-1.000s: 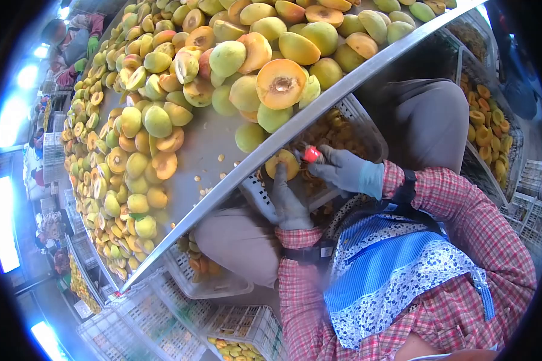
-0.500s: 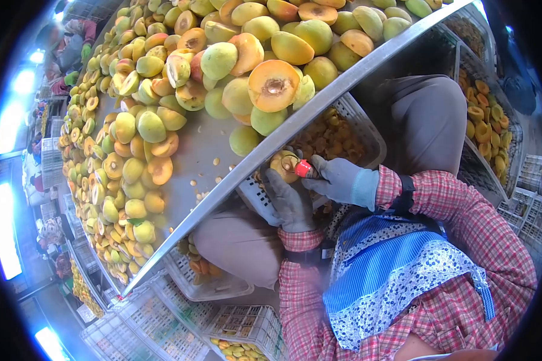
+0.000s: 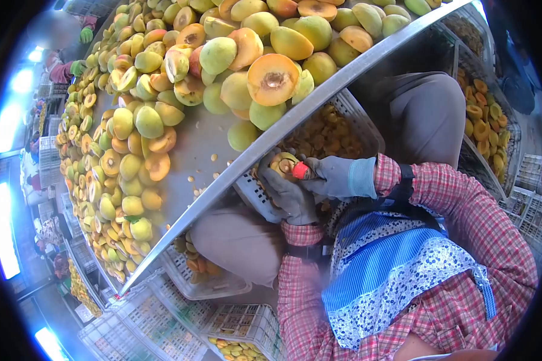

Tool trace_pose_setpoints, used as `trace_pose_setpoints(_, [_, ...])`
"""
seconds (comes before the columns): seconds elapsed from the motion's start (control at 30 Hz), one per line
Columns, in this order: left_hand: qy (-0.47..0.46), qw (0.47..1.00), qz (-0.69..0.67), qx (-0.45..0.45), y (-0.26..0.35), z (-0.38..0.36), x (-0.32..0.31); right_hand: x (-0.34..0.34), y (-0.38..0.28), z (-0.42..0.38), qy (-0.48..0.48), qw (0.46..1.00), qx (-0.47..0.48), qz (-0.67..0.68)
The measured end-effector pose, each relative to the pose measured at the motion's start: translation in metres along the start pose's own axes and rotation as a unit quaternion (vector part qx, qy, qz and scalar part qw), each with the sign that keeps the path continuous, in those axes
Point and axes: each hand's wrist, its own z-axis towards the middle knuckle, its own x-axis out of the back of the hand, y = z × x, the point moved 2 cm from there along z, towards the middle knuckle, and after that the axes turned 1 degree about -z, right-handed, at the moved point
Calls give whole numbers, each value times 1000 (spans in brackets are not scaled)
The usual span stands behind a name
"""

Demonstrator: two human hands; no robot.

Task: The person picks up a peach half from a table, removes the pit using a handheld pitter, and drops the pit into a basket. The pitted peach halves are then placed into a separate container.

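My left hand (image 3: 289,195), in a grey glove, cups a halved peach (image 3: 281,165) with its cut face up, just below the metal table's rim (image 3: 319,102). My right hand (image 3: 334,176), also gloved, grips a small red-handled pitting tool (image 3: 301,171) whose tip is pressed into the peach half at the pit. Both hands hover over a white plastic crate (image 3: 367,129) holding pits and scraps on my lap.
The steel table (image 3: 193,150) is heaped with halved and whole peaches (image 3: 271,78). White crates (image 3: 205,283) of fruit stand below. A tray of pitted halves (image 3: 482,120) lies at the right. Another person's gloved hand (image 3: 78,67) works at the far left.
My left hand turned the peach half and drew it closer, and my right hand brought the red tool into its pit. The view shifted slightly.
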Motion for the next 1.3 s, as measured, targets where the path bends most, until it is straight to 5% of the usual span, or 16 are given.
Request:
trace_pose_setpoints(0.2, [20,982,167,-88,-5,3,7,-4,10,8,-23,1000,6,14])
trace_pose_setpoints(0.33, [54,987,117,-97,5,3,6,-3,1,-2,-49,996,-16,67])
trace_pose_setpoints(0.43, [74,996,32,-24,-3,5,9,-11,13,9,-19,996,19,85])
trace_pose_setpoints(0.53, [97,965,212,-122,9,8,6,-8,11,6,-51,996,-27,72])
trace_pose_setpoints(0.57, [97,995,18,33,9,10,6,-10,18,11,-51,996,-28,72])
trace_pose_setpoints(0.6, [90,962,-178,187,10,9,3,-11,20,16,-17,999,47,20])
trace_pose_setpoints(0.63, [90,962,-177,189,11,8,6,-13,21,18,16,992,122,-30])
trace_pose_setpoints(0.73, [56,988,-89,114,21,12,6,-11,12,0,-56,990,29,127])
trace_pose_setpoints(0.83, [94,994,-30,37,23,16,8,-7,13,2,-75,989,12,130])
trace_pose_setpoints(0.9, [63,949,252,-177,17,16,17,-7,13,2,-90,986,-11,139])
trace_pose_setpoints(1.07, [56,990,74,-104,28,12,9,-12,19,8,-88,990,-6,109])
trace_pose_setpoints(1.13, [66,996,26,-46,29,11,10,-17,30,23,18,980,153,-125])
trace_pose_setpoints(1.23, [27,987,96,-127,21,10,13,-18,32,23,6,986,115,-122])
trace_pose_setpoints(1.3, [79,935,181,-296,13,8,15,-17,26,18,-35,998,44,-30])
